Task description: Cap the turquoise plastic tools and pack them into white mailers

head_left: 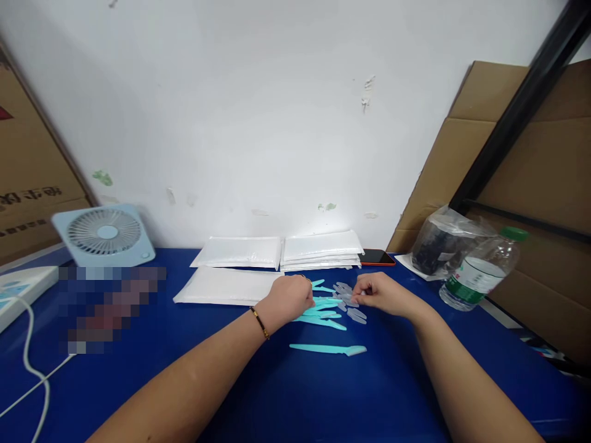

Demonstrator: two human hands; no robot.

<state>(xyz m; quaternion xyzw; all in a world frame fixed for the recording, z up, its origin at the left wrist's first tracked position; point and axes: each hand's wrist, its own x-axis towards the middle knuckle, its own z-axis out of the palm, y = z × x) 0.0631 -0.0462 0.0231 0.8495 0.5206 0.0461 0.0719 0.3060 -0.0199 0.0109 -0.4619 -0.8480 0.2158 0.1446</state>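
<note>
Several turquoise eyebrow razors (323, 315) lie in a loose pile on the blue tabletop. My left hand (290, 298), with a dark beaded bracelet at the wrist, is closed over the left side of this pile, and a razor appears to stick out from its fingers. Just right of the pile are several clear plastic blade covers (356, 315). My right hand (376, 292) pinches at these covers, thumb and index finger together on what looks like one of them. Nearer to me, a single eyebrow razor (318, 349) lies apart, its blade end to the right.
White padded packets (235, 252) are stacked along the wall, with a phone (377, 257) beside them. A light-blue fan (106, 234) and a power strip (28, 289) with cables stand left. At right are a water bottle (480, 274) and a bagged dark container (434, 246).
</note>
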